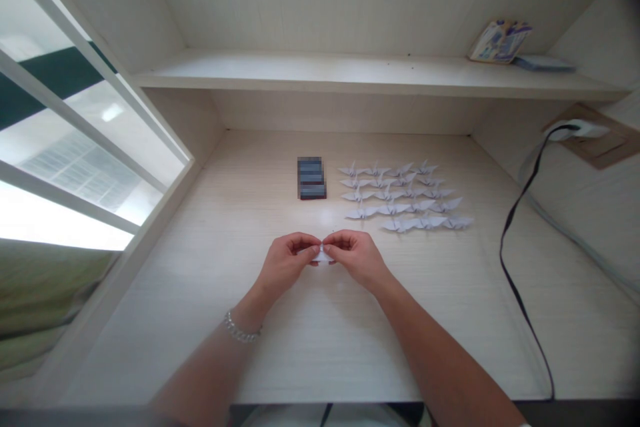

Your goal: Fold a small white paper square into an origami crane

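Between my two hands is a small piece of folded white paper (pixel 321 256), held just over the middle of the desk. My left hand (pixel 291 253) pinches its left side with thumb and fingers, and a chain bracelet circles that wrist. On the other side my right hand (pixel 354 255) pinches the paper too, the fingertips of both hands nearly meeting. Much of the paper is hidden by the fingers. Behind and to the right, several white paper cranes (pixel 400 197) stand in rows on the desk.
A dark, pixelated rectangle (pixel 311 178) lies beyond my hands. Along the right, a black cable (pixel 506 257) runs from a wall socket (pixel 595 137) down to the front edge. The shelf (pixel 310 70) above holds a colourful box (pixel 500 41). White rails (pixel 65 103) border the left.
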`<state>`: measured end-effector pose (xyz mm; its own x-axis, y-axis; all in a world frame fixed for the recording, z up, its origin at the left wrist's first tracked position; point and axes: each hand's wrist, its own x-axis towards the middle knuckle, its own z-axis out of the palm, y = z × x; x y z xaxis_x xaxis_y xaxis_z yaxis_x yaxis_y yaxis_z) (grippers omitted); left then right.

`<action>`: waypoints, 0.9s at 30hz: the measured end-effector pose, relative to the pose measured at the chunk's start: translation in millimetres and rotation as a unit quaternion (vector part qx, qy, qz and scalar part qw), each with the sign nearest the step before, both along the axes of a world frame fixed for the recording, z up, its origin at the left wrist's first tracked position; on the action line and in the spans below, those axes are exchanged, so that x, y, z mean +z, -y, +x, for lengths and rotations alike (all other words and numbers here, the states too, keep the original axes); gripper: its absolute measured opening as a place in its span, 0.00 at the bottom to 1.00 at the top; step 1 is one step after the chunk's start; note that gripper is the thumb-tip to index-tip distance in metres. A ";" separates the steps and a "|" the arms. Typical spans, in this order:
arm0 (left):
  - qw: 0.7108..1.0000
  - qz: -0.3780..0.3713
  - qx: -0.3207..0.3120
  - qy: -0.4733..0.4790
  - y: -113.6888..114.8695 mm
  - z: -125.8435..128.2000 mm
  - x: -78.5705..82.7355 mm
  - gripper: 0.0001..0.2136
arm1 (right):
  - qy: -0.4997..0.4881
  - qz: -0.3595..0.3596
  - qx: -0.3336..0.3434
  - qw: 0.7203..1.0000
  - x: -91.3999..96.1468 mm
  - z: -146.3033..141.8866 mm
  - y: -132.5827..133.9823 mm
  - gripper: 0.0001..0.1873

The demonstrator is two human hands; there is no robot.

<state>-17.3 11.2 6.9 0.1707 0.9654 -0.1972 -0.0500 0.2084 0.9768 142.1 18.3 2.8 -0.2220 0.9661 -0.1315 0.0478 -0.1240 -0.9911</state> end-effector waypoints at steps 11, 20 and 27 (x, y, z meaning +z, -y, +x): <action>0.999 0.031 -0.014 -0.025 0.9 -1.1 -1.1 0.11 | -0.002 0.014 -0.004 1.000 0.9 0.4 0.4 0.08; 0.997 0.046 -0.014 -0.064 1.2 -3.8 -1.8 0.11 | 0.003 0.025 -0.002 1.000 0.5 0.4 0.8 0.08; 0.997 0.062 0.012 -0.052 1.3 -1.0 -3.3 0.09 | 0.012 0.039 0.006 0.999 0.5 -0.3 1.7 0.08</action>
<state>-18.3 9.9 3.6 0.1325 0.9870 -0.0912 0.0497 0.0853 0.9951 141.9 16.6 3.3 -0.2310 0.9710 -0.0615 0.0721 -0.0459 -0.9963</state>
